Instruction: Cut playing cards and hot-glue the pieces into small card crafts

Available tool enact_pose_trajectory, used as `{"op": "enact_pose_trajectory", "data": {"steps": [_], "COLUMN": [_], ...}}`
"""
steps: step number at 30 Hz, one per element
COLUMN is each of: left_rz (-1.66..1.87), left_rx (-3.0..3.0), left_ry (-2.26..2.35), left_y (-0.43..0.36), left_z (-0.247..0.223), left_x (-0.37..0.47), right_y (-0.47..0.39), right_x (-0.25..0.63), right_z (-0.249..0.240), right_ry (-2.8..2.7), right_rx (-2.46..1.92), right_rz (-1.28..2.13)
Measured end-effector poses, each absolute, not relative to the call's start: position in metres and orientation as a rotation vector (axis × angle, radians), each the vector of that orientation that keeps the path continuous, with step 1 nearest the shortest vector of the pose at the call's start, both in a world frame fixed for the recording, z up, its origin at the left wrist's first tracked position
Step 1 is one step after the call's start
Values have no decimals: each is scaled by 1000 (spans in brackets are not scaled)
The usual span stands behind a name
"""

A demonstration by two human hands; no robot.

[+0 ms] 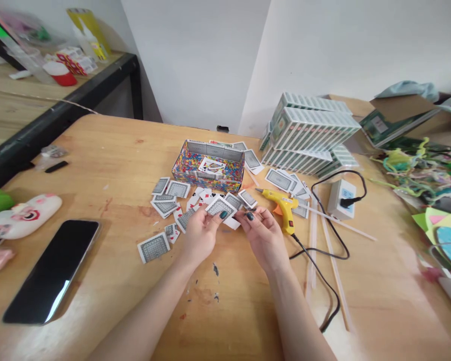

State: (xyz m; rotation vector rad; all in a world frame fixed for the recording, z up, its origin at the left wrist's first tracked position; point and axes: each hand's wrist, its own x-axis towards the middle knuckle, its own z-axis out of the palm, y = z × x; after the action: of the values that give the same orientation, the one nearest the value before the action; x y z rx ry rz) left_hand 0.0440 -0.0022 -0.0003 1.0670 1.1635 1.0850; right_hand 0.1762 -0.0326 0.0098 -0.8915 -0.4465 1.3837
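Playing card (218,204), one: left hand (200,234) gripping it, right hand (266,236) curling just beside it, grip unclear; box (220,184) sitting toward the desk's (116,170) far edge.

Single head-worn camera; faces forward and down, close over wooden table (116,145), white wall (195,60) beyond.

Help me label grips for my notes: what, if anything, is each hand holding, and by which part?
The left hand pinches a playing card by its near edge. Whether the right hand holds anything cannot be told.
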Motion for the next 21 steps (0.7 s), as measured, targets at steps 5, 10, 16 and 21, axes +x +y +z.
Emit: {"op": "enact_pose_trajectory", "data": {"steps": [5,10,16,21], "left_rz": [1050,1133,1236,1287], "left_rx": [1107,1100,1034,967], "left_ry": [1249,1225,1212,1196], "left_y": [-3,1,6,6], "left_z": [0,-4,-7,-5], "left_x": [42,38,35,36], "right_y": [-31,-32,-32,-33], "right_x": [182,190,201,204], "right_z": [11,11,1,-3], "right_ry": [-432,-409,-618,-1056], "right_rx": [-888,-911,-1223,-1571], "right_rz": [1336,1342,1133,501]}}
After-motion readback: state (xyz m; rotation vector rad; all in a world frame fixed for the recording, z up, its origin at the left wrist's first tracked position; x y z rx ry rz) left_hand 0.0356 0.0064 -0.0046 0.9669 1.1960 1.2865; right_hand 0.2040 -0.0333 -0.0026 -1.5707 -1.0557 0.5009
